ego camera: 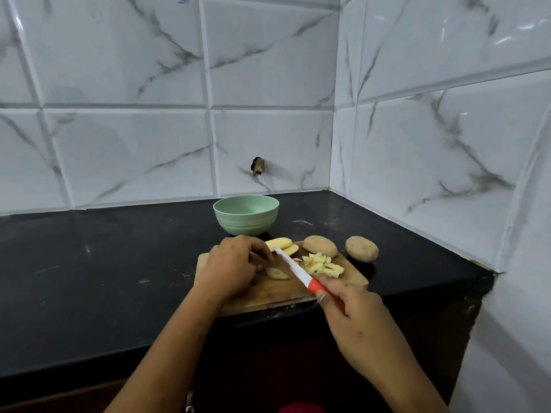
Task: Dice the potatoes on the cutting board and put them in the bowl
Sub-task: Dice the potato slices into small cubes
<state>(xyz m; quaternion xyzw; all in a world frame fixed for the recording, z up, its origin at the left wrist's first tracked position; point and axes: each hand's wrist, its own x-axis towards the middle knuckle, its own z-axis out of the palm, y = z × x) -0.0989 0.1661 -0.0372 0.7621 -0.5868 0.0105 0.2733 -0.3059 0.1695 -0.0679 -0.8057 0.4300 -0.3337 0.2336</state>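
Observation:
A wooden cutting board [268, 296] lies on the black counter. On it are a pile of diced potato [320, 263], yellow potato slices [281, 244] at the far edge, a small piece [277, 274] and a whole potato [320, 246]. My right hand [348, 311] grips the red handle of a white-bladed knife [293, 268], its tip pointing at the slices. My left hand [231, 265] rests on the board with curled fingers beside the slices; what it holds is hidden. A pale green bowl [246, 215] stands behind the board.
Another whole potato [361, 248] lies on the counter right of the board. Marble-patterned tiled walls [417, 162] close the back and right side. The counter's front edge [89, 368] runs near me.

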